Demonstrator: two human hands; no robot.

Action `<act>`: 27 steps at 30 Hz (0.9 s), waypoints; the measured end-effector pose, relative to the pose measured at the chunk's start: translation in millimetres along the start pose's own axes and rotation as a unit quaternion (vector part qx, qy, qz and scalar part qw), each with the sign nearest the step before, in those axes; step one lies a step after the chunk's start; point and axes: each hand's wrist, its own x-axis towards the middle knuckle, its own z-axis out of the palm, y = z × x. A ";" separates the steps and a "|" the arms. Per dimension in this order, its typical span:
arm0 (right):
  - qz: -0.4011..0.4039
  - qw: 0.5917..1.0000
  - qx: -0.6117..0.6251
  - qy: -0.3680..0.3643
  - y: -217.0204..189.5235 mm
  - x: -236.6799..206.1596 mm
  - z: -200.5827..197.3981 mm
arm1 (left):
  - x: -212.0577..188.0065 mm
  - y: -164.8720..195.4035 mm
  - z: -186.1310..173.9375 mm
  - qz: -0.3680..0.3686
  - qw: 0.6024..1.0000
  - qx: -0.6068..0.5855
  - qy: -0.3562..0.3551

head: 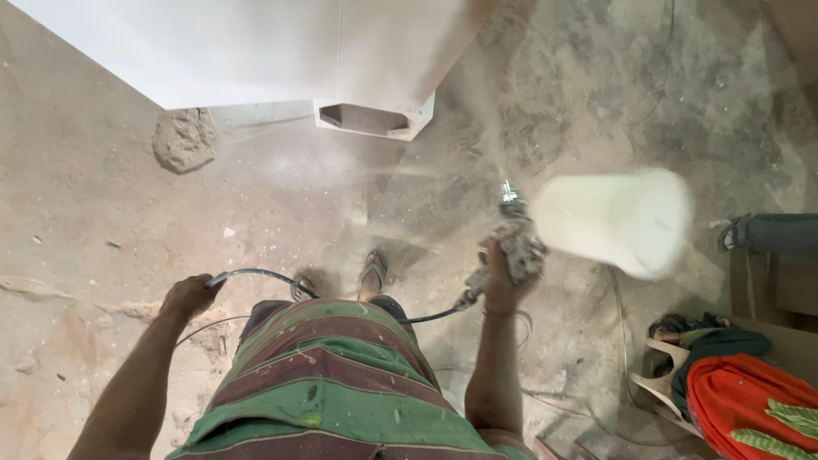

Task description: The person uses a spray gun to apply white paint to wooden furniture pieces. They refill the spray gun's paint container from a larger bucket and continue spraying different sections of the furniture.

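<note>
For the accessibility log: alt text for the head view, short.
Seen from above, a person's right hand holds a spray gun with a white cup, misting toward a white panel. The left hand holds the hose aside over a dusty floor.

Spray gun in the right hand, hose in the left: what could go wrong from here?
The hose runs from the left hand past the sandalled feet to the spray gun in the right hand; a step could snag it and jerk the aim. The gun's white cup is blurred, so the mist may land unevenly on the white panel.
</note>
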 end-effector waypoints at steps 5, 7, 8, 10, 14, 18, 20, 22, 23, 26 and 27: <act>0.015 0.775 0.611 -0.160 -34.0 37.0 -50.9 | 4.8 15.6 -0.7 0.036 0.999 0.018 -0.001; -0.049 0.826 0.546 -0.127 -41.8 42.0 -68.2 | 5.7 22.3 1.9 0.041 0.999 -0.003 -0.008; -0.124 0.891 0.428 -0.092 -43.7 44.2 -74.9 | 6.9 25.2 3.1 0.039 0.999 -0.015 -0.010; -0.200 0.931 0.299 -0.065 -41.9 46.5 -79.8 | 7.4 29.1 6.9 0.035 0.998 -0.038 -0.018; -0.004 0.832 0.554 -0.028 -15.5 45.1 -54.5 | 7.4 25.5 15.7 0.036 0.998 -0.051 -0.012; -0.004 0.987 0.159 -0.039 19.1 27.2 -13.6 | 3.9 7.4 19.2 0.003 0.999 -0.050 -0.012; -0.013 0.999 0.045 -0.028 36.3 9.3 12.7 | 3.0 -0.8 17.9 -0.010 0.999 -0.032 -0.006; 0.024 0.997 0.052 -0.044 54.0 3.9 28.8 | -0.7 -7.0 19.6 -0.024 1.000 -0.014 -0.008; 0.070 0.995 0.058 -0.038 63.4 2.4 38.7 | -1.9 -9.2 19.6 -0.035 0.999 -0.023 -0.013; 0.148 0.986 0.066 -0.040 85.4 0.5 56.8 | -5.8 -13.1 20.7 -0.057 0.997 -0.040 -0.016; 0.163 0.983 0.066 -0.044 89.7 1.0 59.9 | -6.9 -13.6 21.2 -0.056 0.998 -0.039 -0.012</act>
